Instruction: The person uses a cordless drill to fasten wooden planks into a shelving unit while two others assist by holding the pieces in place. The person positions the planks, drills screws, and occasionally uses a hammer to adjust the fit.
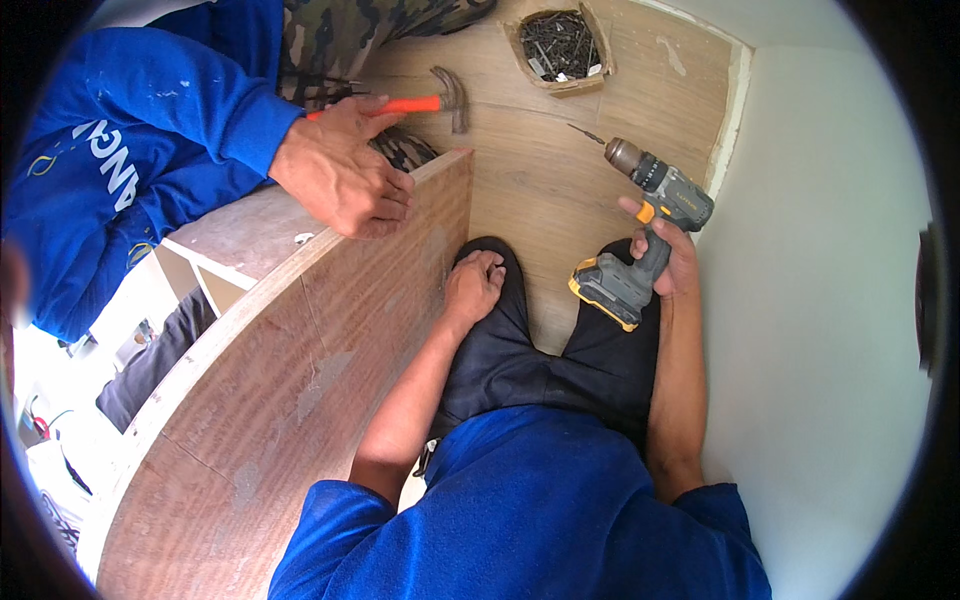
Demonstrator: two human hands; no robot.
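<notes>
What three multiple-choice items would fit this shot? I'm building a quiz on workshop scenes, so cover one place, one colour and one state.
1. Where is the box of screws?
A. on the floor beyond the drill
B. on the wooden panel
C. in the person's lap

2. What colour is the hammer handle?
A. blue
B. orange
C. green

3. What is the right hand doing?
A. resting empty
B. gripping the drill
C. pressing the panel

Answers: 1 A, it sits on the floor at the top of the view. 2 B, the handle is bright orange. 3 B, fingers wrap the drill's grip.
</notes>
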